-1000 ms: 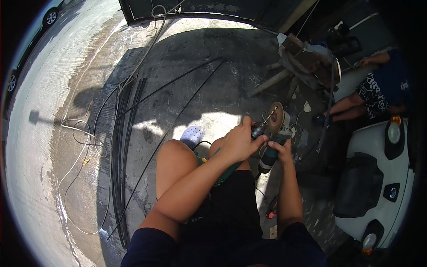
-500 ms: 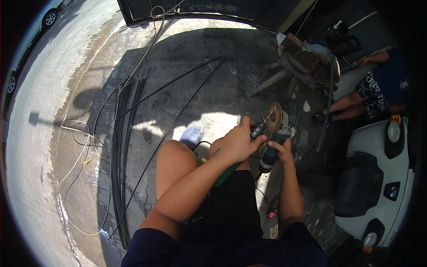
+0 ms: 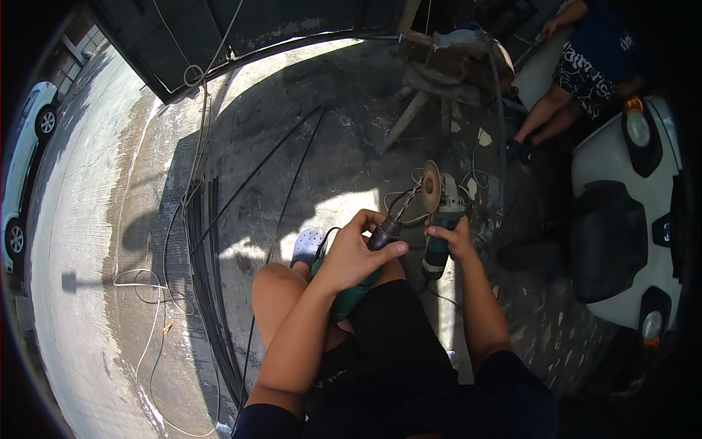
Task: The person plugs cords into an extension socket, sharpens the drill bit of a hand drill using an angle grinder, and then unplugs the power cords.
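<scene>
My left hand [image 3: 360, 251] is wrapped round the black chuck [image 3: 385, 233] of a green drill [image 3: 351, 301], whose body lies between my legs. A drill bit [image 3: 411, 196] points up and away from the chuck. In my right hand [image 3: 455, 238] is an angle grinder [image 3: 439, 249], held upright by its green and black body. Its brown disc [image 3: 432, 186] faces the bit; a small gap shows between them, though whether they touch elsewhere I cannot tell.
Dark metal bars [image 3: 212, 293] lie on the concrete at left, near a loose cable [image 3: 139, 351]. A wooden-legged stand [image 3: 439, 73] holds a rusty vise ahead. Another person [image 3: 578, 80] stands at upper right beside a white vehicle front [image 3: 621, 154].
The view has turned to the right. The chuck and the grinder have moved apart, and the bit has come away from in front of the disc.
</scene>
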### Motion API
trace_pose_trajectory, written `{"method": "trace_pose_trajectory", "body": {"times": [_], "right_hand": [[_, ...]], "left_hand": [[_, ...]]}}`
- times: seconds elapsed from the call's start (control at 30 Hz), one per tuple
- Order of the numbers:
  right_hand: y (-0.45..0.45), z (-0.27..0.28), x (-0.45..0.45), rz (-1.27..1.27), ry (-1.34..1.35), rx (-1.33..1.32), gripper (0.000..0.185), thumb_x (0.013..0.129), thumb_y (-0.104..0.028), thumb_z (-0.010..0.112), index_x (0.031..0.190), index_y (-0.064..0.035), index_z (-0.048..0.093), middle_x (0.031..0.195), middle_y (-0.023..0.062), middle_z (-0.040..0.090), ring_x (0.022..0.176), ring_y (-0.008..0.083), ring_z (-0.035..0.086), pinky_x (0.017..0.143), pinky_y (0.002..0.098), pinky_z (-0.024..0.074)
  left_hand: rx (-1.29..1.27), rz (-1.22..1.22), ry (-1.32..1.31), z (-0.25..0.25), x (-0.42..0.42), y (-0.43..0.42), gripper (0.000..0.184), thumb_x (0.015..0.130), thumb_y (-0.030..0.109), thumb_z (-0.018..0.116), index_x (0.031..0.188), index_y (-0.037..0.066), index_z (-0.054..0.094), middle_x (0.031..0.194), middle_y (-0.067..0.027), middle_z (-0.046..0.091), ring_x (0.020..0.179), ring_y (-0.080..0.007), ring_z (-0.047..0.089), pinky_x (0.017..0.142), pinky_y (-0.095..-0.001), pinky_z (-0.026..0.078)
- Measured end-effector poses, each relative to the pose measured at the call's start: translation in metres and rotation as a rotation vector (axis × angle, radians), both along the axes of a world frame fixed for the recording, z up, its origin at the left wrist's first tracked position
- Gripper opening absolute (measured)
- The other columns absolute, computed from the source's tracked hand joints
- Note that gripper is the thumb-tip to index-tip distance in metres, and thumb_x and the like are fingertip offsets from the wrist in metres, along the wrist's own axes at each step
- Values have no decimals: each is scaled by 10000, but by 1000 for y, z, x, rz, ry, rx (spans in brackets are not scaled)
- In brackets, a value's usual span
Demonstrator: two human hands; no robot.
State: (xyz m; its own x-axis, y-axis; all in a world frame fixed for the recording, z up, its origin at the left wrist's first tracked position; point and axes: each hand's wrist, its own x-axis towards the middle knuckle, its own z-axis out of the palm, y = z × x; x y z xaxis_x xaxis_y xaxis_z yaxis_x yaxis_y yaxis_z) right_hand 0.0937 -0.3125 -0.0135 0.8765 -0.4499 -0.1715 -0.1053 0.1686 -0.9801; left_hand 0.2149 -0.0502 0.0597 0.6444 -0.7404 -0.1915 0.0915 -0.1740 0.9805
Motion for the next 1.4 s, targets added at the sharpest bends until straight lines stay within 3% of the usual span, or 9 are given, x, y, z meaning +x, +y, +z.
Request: {"method": "trace_pose_trajectory", "body": {"times": [0.07,0.17,0.33,1.0,1.1,1.17,1.2,1.3,1.4], "right_hand": [[-1,-2,-5,25,1,-28,328,733,-47,823,1020,18,677,892,96,728,774,188,713,731,336,579],[-2,-8,-15,1,55,-55,344,725,-61,843,1024,6,688,914,87,742,804,181,712,754,334,573],[-6,-15,-27,-14,71,-33,362,710,-82,865,1019,2,694,920,78,748,832,173,712,774,331,566],[-10,-8,-44,-32,110,-84,307,693,-113,850,953,-15,720,902,63,733,830,166,693,773,328,545],[-8,-3,-41,-18,106,-70,320,693,-112,850,967,-14,715,903,62,731,830,164,691,770,327,545],[-6,5,-36,0,100,-94,329,695,-111,849,976,-14,710,904,62,728,832,164,690,771,327,545],[-5,5,-35,3,97,-100,329,695,-111,849,976,-14,710,904,62,728,832,164,690,771,327,545],[-4,6,-29,32,63,-97,361,697,-95,856,1010,-11,699,907,63,726,834,165,691,779,327,550],[1,12,-19,3,18,-86,390,697,-70,863,1042,-9,691,915,65,728,845,166,697,788,327,557]], "left_hand": [[-26,137,-25,5,-4,2,427,828,122,871,1110,16,569,1000,-62,675,909,-102,611,824,-256,494],[-167,174,31,10,-5,5,415,873,192,846,1120,-1,572,1000,-74,683,908,-113,626,823,-274,495],[-213,127,191,14,-8,11,308,935,115,761,1155,17,570,1040,-45,684,987,-110,617,893,-270,467],[-243,92,85,22,-17,7,460,864,103,841,1170,35,504,1112,-51,656,1022,-98,609,907,-268,474],[-256,218,82,24,-19,-2,411,878,203,829,1135,29,561,1002,-32,644,923,-89,576,844,-258,459],[-59,104,-82,17,-11,-2,415,952,237,737,1233,-14,562,1047,-99,686,959,-159,631,863,-311,492],[-65,126,-141,9,-8,-3,437,990,327,651,1248,-19,590,991,-147,692,899,-224,650,828,-354,501],[50,118,-139,3,0,-4,421,997,338,618,1238,-6,602,978,-178,689,845,-270,657,791,-385,505],[164,113,-258,12,1,-8,453,961,361,681,1186,-22,592,828,-180,672,707,-298,646,686,-392,503]]}}
